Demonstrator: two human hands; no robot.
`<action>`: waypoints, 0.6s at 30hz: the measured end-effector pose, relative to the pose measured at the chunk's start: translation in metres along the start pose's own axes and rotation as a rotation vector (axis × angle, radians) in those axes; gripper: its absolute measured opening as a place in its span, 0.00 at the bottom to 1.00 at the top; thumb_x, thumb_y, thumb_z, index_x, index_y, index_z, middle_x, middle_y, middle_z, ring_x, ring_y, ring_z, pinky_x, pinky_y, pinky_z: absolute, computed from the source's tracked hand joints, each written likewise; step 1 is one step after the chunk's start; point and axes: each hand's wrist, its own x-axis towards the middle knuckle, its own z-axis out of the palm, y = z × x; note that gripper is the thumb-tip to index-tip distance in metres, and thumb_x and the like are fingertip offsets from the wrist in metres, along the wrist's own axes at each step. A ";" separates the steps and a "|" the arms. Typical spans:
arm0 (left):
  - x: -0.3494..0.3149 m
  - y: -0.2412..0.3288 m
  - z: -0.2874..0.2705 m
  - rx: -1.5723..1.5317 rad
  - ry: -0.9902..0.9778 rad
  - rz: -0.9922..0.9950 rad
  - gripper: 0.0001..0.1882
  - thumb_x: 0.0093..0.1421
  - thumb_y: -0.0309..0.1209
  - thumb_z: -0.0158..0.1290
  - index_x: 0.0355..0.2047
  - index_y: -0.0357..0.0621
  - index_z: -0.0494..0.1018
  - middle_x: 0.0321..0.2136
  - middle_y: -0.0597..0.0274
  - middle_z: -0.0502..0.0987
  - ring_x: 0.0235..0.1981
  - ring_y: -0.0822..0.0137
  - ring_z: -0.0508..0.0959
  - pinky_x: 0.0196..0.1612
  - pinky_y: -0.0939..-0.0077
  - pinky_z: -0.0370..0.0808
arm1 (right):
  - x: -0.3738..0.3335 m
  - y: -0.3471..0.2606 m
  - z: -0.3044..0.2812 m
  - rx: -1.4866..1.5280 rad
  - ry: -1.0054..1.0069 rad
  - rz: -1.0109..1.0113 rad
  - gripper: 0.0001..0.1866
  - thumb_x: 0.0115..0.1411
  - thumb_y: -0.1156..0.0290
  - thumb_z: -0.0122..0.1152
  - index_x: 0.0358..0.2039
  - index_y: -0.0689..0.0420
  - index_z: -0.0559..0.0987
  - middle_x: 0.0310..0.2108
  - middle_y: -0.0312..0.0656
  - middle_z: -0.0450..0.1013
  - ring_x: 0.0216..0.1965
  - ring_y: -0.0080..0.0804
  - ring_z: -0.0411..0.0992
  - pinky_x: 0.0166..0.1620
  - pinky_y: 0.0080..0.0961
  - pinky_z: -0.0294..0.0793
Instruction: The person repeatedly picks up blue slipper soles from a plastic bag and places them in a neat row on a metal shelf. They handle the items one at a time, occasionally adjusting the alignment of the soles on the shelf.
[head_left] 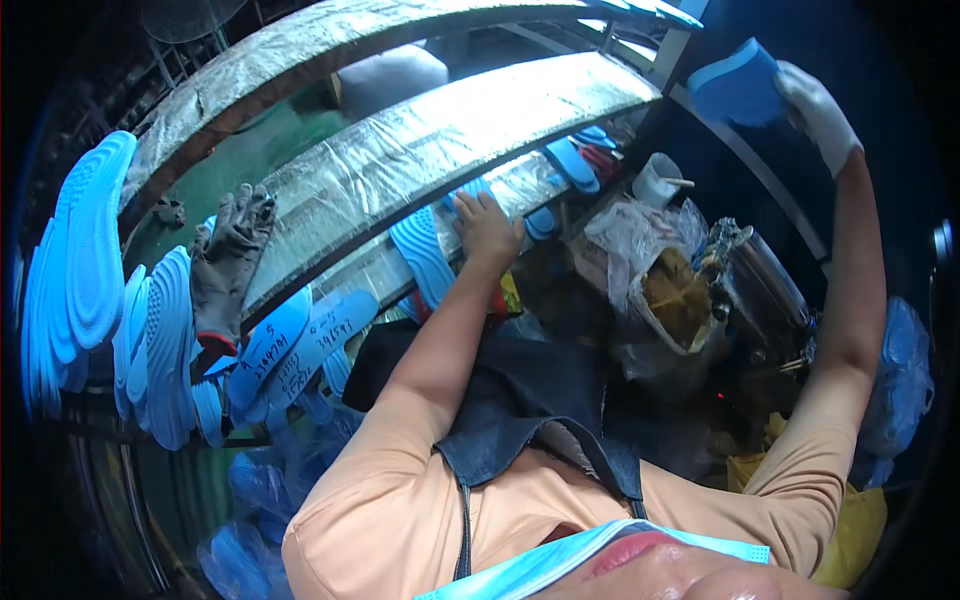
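Observation:
My right hand [818, 108], in a white glove, is raised at the upper right. It is shut on a blue foam insole [735, 85] by one end, held up in the air. My bare left hand [487, 230] reaches over the lower shelf, its fingers stretched out and slightly apart. Its fingertips touch or lie just beside a blue insole [472, 187]; which of the two I cannot tell. A longer blue insole [424, 258] with a dotted texture lies just left of that hand.
Silvery foil-covered boards [450, 130] arch across the back. Stacked blue insoles [95, 240] stand at the left, near a dark work glove [232, 262]. Handwritten marks cover other insoles [325, 335]. A white cup [657, 180] and an open plastic-lined bag [680, 300] are at right.

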 end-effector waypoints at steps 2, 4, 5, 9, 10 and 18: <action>0.014 0.001 -0.020 0.031 0.005 0.046 0.47 0.58 0.52 0.57 0.65 0.29 0.52 0.67 0.31 0.49 0.69 0.40 0.48 0.66 0.47 0.53 | 0.049 -0.010 0.012 0.363 0.102 -0.228 0.25 0.67 0.47 0.53 0.54 0.53 0.76 0.37 0.27 0.69 0.34 0.13 0.64 0.34 0.13 0.64; 0.009 0.001 -0.012 0.015 0.019 0.039 0.46 0.58 0.52 0.57 0.65 0.30 0.53 0.67 0.31 0.49 0.69 0.40 0.49 0.66 0.46 0.54 | 0.078 -0.060 0.031 0.454 0.170 -0.209 0.23 0.65 0.54 0.58 0.54 0.56 0.77 0.44 0.34 0.73 0.45 0.20 0.70 0.49 0.21 0.72; 0.008 0.000 -0.012 0.016 0.016 0.039 0.47 0.58 0.52 0.57 0.65 0.30 0.53 0.67 0.31 0.49 0.69 0.40 0.48 0.66 0.46 0.53 | 0.091 -0.093 0.044 0.582 0.071 -0.239 0.24 0.63 0.52 0.60 0.52 0.57 0.77 0.40 0.38 0.75 0.41 0.23 0.73 0.41 0.25 0.75; 0.008 -0.004 -0.019 0.016 -0.024 0.027 0.47 0.58 0.53 0.56 0.66 0.31 0.54 0.67 0.34 0.50 0.70 0.42 0.47 0.66 0.46 0.53 | 0.109 -0.207 0.094 0.317 0.055 -0.077 0.15 0.64 0.57 0.57 0.38 0.57 0.80 0.38 0.41 0.76 0.39 0.30 0.75 0.37 0.33 0.75; 0.008 -0.001 -0.021 0.007 -0.037 0.032 0.47 0.58 0.53 0.56 0.66 0.31 0.54 0.67 0.35 0.51 0.70 0.42 0.47 0.66 0.46 0.53 | 0.128 -0.204 0.103 0.247 0.029 -0.195 0.15 0.63 0.59 0.57 0.37 0.58 0.80 0.35 0.41 0.77 0.37 0.32 0.76 0.36 0.34 0.75; 0.006 0.003 -0.041 0.018 -0.124 0.042 0.47 0.58 0.52 0.57 0.66 0.31 0.53 0.66 0.36 0.52 0.69 0.43 0.49 0.67 0.49 0.53 | 0.241 -0.183 0.123 -1.084 0.119 -0.482 0.15 0.56 0.67 0.56 0.40 0.61 0.81 0.31 0.49 0.78 0.32 0.41 0.77 0.40 0.31 0.75</action>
